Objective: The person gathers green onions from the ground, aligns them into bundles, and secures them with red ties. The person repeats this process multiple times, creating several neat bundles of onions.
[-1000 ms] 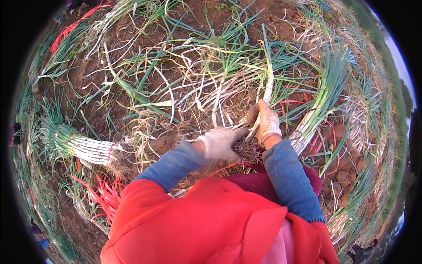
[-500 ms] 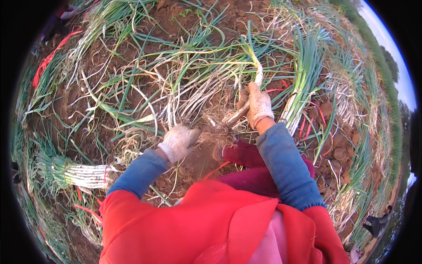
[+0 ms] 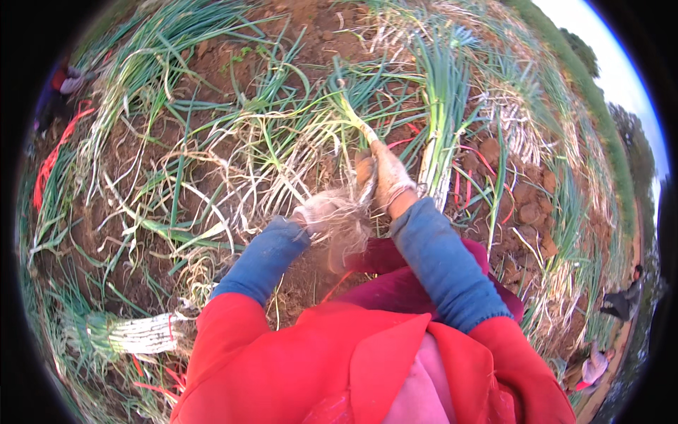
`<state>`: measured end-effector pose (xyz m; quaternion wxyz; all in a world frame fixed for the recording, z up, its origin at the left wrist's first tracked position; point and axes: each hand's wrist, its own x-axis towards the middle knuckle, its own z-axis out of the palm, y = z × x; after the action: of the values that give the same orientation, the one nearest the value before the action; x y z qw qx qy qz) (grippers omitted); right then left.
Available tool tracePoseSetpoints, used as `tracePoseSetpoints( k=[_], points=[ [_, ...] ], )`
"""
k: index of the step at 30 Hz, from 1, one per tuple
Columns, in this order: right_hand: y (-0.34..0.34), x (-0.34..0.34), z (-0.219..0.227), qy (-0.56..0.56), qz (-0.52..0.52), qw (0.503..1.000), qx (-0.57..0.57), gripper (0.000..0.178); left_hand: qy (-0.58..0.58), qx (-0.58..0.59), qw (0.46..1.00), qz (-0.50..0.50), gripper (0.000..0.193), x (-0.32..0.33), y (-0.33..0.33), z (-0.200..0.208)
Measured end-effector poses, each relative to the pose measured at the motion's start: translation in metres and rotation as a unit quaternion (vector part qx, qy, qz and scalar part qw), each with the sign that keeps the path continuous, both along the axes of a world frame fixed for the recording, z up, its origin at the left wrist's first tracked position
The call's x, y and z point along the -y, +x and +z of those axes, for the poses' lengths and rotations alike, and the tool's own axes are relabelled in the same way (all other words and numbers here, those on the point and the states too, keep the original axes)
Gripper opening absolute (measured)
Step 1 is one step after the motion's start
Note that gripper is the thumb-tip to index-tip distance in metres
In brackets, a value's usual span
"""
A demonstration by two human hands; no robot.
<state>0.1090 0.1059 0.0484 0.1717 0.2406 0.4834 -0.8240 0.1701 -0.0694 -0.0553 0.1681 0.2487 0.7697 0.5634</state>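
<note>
My gloved right hand (image 3: pixel 392 177) is closed around a few green onions (image 3: pixel 361 127). Their white stalks and green leaves point away from me, and their pale roots (image 3: pixel 347 215) hang toward my knees. Against those roots is my gloved left hand (image 3: pixel 316 210), smeared by motion. The roots partly cover it, so its fingers do not show clearly. Loose green onions (image 3: pixel 279 159) lie on the soil just beyond both hands.
A thick green onion bundle (image 3: pixel 441 106) lies right of my right hand, near red ties (image 3: pixel 467 185). At lower left rests a bundle (image 3: pixel 145 333) tied in red. More red strips (image 3: pixel 62 159) lie far left. Other people (image 3: pixel 621 300) are at the edges.
My left hand has moved right, from the soil to the roots at my right hand. The roots now spread over it in a blur. My view has shifted slightly.
</note>
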Motion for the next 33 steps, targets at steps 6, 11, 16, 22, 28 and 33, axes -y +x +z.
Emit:
tracePoseSetpoints(
  k=[6, 11, 16, 22, 28, 33],
  points=[
    [-0.018, -0.154, 0.151, 0.315, 0.110, 0.928, -0.165, 0.054, -0.397, -0.098, 0.908, -0.087, 0.027, 0.018, 0.006, -0.019],
    [0.118, -0.295, 0.280, 0.616, 0.244, 0.747, -0.060, 0.039, -0.527, -0.136, 0.823, -0.159, 0.030, 0.064, -0.008, -0.067],
    [0.322, -0.394, 0.285, 0.928, 0.204, 0.308, 0.040, 0.027, -0.579, -0.118, 0.762, -0.267, 0.034, 0.040, -0.016, -0.094],
    [0.612, -0.390, 0.264, 0.926, 0.070, 0.304, 0.212, 0.025, -0.641, -0.168, 0.670, -0.333, 0.045, -0.008, -0.035, -0.076],
    [0.880, -0.251, 0.130, 0.683, 0.011, 0.389, 0.618, 0.040, -0.668, -0.192, 0.625, -0.356, 0.039, -0.010, -0.039, -0.059],
    [0.872, -0.276, 0.039, 0.525, 0.202, 0.568, 0.600, 0.055, -0.685, -0.271, 0.611, -0.291, 0.025, -0.038, -0.066, 0.028]
  ],
)
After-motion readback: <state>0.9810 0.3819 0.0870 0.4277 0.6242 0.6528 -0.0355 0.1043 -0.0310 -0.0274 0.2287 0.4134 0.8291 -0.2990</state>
